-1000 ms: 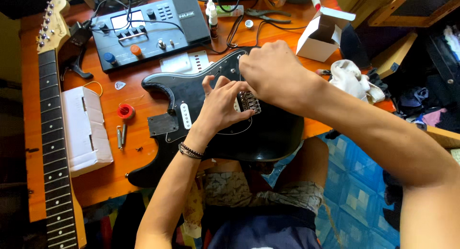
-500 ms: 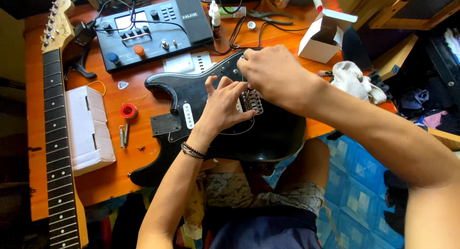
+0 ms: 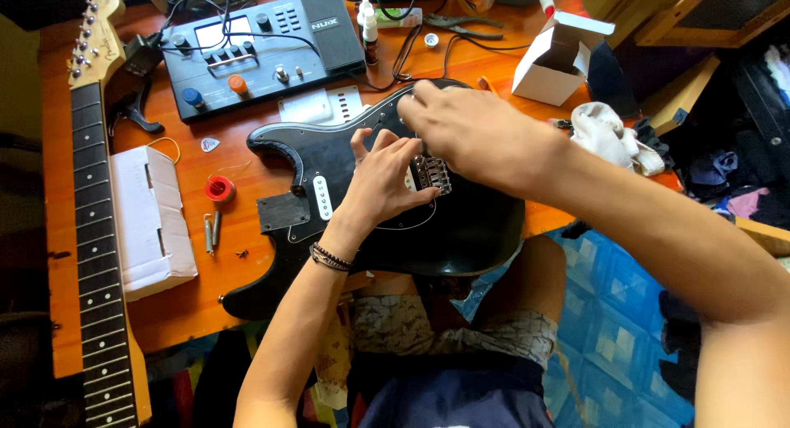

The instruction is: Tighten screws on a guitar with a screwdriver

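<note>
While both hands, left (image 3: 383,181) splayed open, right (image 3: 469,132) curled, cover the black guitar body (image 3: 461,230), its metal bridge (image 3: 434,174) stays half hidden.

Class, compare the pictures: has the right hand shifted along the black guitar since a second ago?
No. The right hand stays just above the metal bridge on the guitar body.

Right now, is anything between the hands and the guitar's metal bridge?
Nothing visible. The left hand rests on the black guitar body beside the bridge, and the right hand is directly above it.
</note>
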